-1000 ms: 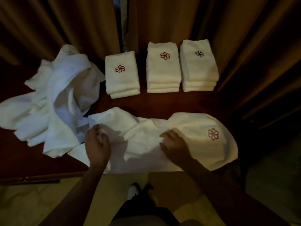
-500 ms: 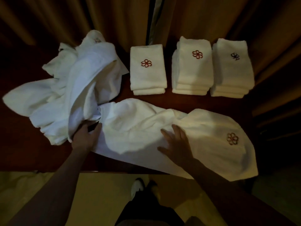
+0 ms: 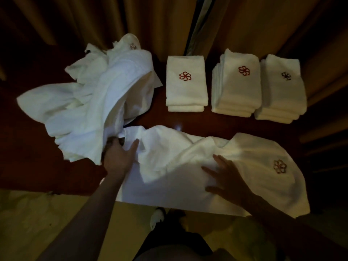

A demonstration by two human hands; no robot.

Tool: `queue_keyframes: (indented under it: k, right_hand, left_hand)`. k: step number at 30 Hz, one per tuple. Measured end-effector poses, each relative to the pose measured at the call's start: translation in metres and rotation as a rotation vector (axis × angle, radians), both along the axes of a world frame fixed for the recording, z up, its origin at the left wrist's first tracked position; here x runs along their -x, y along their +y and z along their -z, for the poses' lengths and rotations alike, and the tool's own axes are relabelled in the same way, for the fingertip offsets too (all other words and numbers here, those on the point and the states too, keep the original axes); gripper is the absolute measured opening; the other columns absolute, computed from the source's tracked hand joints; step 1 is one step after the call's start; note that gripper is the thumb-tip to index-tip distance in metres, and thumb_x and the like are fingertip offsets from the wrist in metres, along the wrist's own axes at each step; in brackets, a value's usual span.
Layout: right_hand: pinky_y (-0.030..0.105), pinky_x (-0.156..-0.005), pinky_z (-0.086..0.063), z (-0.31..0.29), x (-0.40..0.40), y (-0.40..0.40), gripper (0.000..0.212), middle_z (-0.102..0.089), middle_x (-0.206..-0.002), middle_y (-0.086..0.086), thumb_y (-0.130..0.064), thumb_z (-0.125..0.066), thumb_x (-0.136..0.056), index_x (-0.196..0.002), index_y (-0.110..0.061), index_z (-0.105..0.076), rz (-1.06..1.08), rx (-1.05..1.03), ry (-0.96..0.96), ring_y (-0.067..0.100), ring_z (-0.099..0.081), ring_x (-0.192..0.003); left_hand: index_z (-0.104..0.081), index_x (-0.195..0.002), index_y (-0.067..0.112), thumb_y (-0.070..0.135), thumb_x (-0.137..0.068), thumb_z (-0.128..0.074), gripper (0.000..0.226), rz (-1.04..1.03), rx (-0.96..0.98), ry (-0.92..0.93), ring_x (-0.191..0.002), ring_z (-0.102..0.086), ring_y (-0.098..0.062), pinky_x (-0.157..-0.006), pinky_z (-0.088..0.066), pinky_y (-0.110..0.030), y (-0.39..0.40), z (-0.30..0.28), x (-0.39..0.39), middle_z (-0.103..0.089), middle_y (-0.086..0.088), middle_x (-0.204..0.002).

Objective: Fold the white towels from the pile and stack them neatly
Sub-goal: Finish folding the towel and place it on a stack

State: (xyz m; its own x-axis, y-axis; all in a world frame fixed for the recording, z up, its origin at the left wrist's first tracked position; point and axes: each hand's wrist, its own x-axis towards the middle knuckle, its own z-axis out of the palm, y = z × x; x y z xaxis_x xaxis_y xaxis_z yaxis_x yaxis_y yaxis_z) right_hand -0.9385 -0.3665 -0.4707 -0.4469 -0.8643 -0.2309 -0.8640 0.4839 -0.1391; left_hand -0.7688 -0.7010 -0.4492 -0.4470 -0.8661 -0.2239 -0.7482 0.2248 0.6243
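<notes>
Towel (image 3: 188, 166) lies under right hand (image 3: 228, 178).

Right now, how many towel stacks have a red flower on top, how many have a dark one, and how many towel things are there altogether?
Folded stacks with a red flower on top: 2, the left stack and the middle stack
Folded stacks with a dark flower on top: 1, the right stack
Spread-out towel being smoothed: 1
Unfolded pile: 1
Total: 5

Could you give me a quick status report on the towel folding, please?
Left hand gripping the spread towel at its left end; right hand flat on it. Pile overlaps that end.
</notes>
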Motion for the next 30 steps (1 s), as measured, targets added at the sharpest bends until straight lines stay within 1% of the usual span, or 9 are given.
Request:
queue_keyframes:
  k: [2,4,8,13,16,19,23,27,30]
  right_hand:
    - [0.055,-0.112,-0.025,-0.004,0.007,0.019,0.072,-0.025,-0.159,0.014,-0.075,-0.039,-0.089,-0.152,-0.044,-0.025,0.003,0.007,-0.032,0.036,-0.022,-0.145]
    - [0.055,-0.113,-0.023,-0.008,0.013,0.032,0.073,-0.02,-0.162,0.01,-0.075,-0.044,-0.088,-0.152,-0.047,-0.022,0.026,0.008,-0.065,0.032,-0.018,-0.148]
    - [0.055,-0.115,-0.024,-0.01,0.024,0.051,0.074,-0.016,-0.163,0.005,-0.073,-0.048,-0.088,-0.152,-0.048,-0.022,0.028,-0.015,-0.077,0.028,-0.013,-0.15]
    - [0.056,-0.115,-0.028,-0.006,0.036,0.071,0.085,-0.007,-0.165,0.003,-0.082,-0.044,-0.082,-0.154,-0.045,-0.017,0.1,-0.059,-0.022,0.026,-0.012,-0.15]
    - [0.051,-0.111,-0.027,-0.008,0.031,0.049,0.092,-0.019,-0.161,0.011,-0.08,-0.054,-0.078,-0.153,-0.033,-0.029,0.16,0.005,-0.055,0.033,-0.02,-0.146]
    - [0.06,-0.109,-0.03,-0.012,0.022,0.02,0.087,-0.026,-0.158,0.019,-0.081,-0.047,-0.08,-0.149,-0.03,-0.039,0.139,0.041,-0.074,0.042,-0.025,-0.143]
    - [0.064,-0.107,-0.033,-0.008,0.02,-0.006,0.085,-0.037,-0.152,0.022,-0.083,-0.041,-0.082,-0.144,-0.025,-0.044,0.23,0.106,-0.12,0.045,-0.031,-0.14]
    - [0.052,-0.113,-0.031,-0.027,0.025,-0.028,0.077,-0.028,-0.157,0.01,-0.065,-0.045,-0.093,-0.155,-0.023,-0.025,0.368,0.193,-0.064,0.031,-0.027,-0.142]
    - [0.045,-0.105,-0.037,-0.046,0.042,-0.05,0.076,-0.019,-0.157,0.006,-0.044,-0.056,-0.094,-0.155,-0.035,-0.013,0.417,0.124,0.138,0.029,-0.028,-0.136]
  left_hand:
    - [-0.047,-0.138,0.004,0.061,-0.085,-0.064,0.08,0.004,-0.035,-0.045,-0.125,-0.053,-0.039,-0.101,-0.043,-0.045,0.017,0.001,0.011,-0.057,-0.021,-0.133]
    - [-0.047,-0.139,0.005,0.053,-0.089,-0.064,0.071,0.014,-0.065,-0.088,-0.128,-0.05,-0.037,-0.104,-0.04,-0.044,0.03,-0.001,0.021,-0.055,-0.019,-0.136]
    - [-0.063,-0.107,-0.003,0.038,-0.097,-0.06,0.042,-0.131,-0.094,0.101,-0.107,-0.061,-0.039,-0.089,-0.044,-0.04,0.015,0.005,0.025,-0.066,-0.023,-0.107]
    - [-0.066,-0.088,-0.002,0.037,-0.101,-0.052,0.044,-0.093,-0.143,0.18,-0.092,-0.063,-0.04,-0.082,-0.046,-0.044,-0.003,0.016,0.008,-0.067,-0.023,-0.089]
    - [-0.065,-0.105,-0.006,0.035,-0.103,-0.047,0.044,-0.093,-0.087,0.137,-0.11,-0.059,-0.044,-0.096,-0.043,-0.046,-0.009,0.013,0.011,-0.065,-0.029,-0.109]
    - [-0.053,-0.133,0.0,0.035,-0.104,-0.045,0.047,-0.149,-0.051,0.074,-0.133,-0.043,-0.041,-0.11,-0.031,-0.039,-0.025,0.007,0.012,-0.05,-0.026,-0.14]
    - [-0.047,-0.141,0.008,0.052,-0.093,-0.06,0.066,0.037,-0.047,-0.018,-0.135,-0.043,-0.038,-0.112,-0.033,-0.042,-0.048,0.012,0.006,-0.049,-0.019,-0.144]
    - [-0.034,-0.151,0.016,0.056,-0.067,-0.085,0.106,0.3,-0.023,0.02,-0.139,-0.039,-0.026,-0.117,-0.03,-0.041,-0.038,0.017,0.006,-0.042,-0.008,-0.152]
    - [-0.04,-0.147,0.013,0.059,-0.073,-0.079,0.095,0.219,-0.009,0.043,-0.136,-0.043,-0.028,-0.115,-0.034,-0.044,-0.038,0.024,0.004,-0.048,-0.009,-0.147]
